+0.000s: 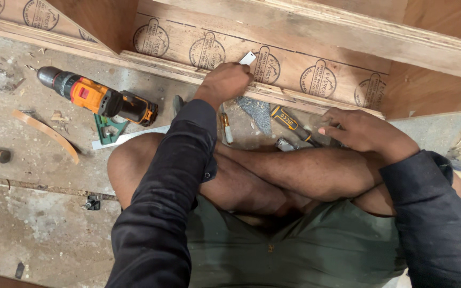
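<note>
Left hand [225, 80] has its fingers pinching a small white tab [247, 57] against the plywood panel [294, 64] at the floor's far edge. Right hand [361, 130] is half-curled on a black-and-yellow screwdriver [290, 120]. Cordless drill [97, 97] untouched, so fixing looks undone.

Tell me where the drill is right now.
In the head view the orange-and-black drill lies on the floor at upper left, beside the plywood edge, left of the left hand and next to a green square.
</note>
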